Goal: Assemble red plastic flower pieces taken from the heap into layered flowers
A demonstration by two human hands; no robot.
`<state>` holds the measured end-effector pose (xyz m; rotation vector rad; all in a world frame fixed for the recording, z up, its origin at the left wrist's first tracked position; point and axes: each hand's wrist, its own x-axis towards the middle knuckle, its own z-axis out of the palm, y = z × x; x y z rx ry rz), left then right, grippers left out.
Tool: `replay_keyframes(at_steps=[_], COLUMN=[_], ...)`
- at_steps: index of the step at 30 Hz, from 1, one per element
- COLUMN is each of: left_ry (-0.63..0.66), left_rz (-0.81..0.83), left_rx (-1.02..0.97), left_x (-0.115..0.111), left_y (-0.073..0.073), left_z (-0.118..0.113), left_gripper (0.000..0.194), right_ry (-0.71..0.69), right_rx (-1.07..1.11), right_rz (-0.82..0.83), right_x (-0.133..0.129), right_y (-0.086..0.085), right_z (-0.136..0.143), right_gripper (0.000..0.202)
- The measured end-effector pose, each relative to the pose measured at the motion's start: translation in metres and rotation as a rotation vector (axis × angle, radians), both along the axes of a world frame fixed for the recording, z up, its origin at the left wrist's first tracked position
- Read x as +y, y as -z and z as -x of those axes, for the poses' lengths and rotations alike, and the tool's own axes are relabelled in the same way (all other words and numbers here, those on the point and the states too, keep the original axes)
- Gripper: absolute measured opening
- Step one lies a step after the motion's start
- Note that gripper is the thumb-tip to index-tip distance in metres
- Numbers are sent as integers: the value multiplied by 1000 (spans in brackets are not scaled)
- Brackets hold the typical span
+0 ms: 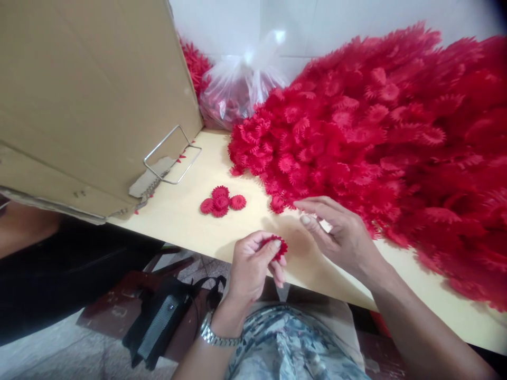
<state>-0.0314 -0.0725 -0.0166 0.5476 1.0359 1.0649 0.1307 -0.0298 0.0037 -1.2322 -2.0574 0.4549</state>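
The left hand pinches a red flower between thumb and fingers, over the table's near edge. The right hand, at two o'clock from it, is loosely curled, thumb and forefinger parted with nothing gripped; its fingertips are just beside a big heap of red flowers, though whether they touch cannot be told. A metal watch circles the left wrist.

From the left hand, a small cluster of red flowers lies on the table at eleven o'clock, a tied plastic bag at twelve, a cardboard box at ten, and a black bag at eight, below table height.
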Motion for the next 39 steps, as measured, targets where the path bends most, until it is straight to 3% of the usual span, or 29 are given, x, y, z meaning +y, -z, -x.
replay_keyframes(at_steps=[5, 12, 20, 26, 30, 34, 39], left_ry=[25, 16, 49, 135, 168, 222, 281], left_rz=[-27, -95, -147, -116, -130, -96, -62], left_rx=[99, 194, 222, -29, -77, 7, 231], left_x=[-1, -2, -5, -5, -6, -6, -4], left_y=[1, 0, 8, 6, 3, -1, -8], left_z=[0, 1, 4, 0, 0, 3, 7], left_gripper=[27, 35, 50, 37, 28, 22, 14], right_ry=[-152, -231, -207, -146, -81, -65, 11], right_rx=[201, 360, 369, 668, 745, 749, 615], right_rz=[264, 555, 552, 702, 738, 740, 623], right_x=[-13, -20, -22, -23, -21, -19, -20], right_y=[-9, -9, -8, -1, -3, -1, 1], right_z=[12, 22, 24, 29, 30, 28, 26], right_gripper=[20, 15, 19, 21, 21, 23, 21])
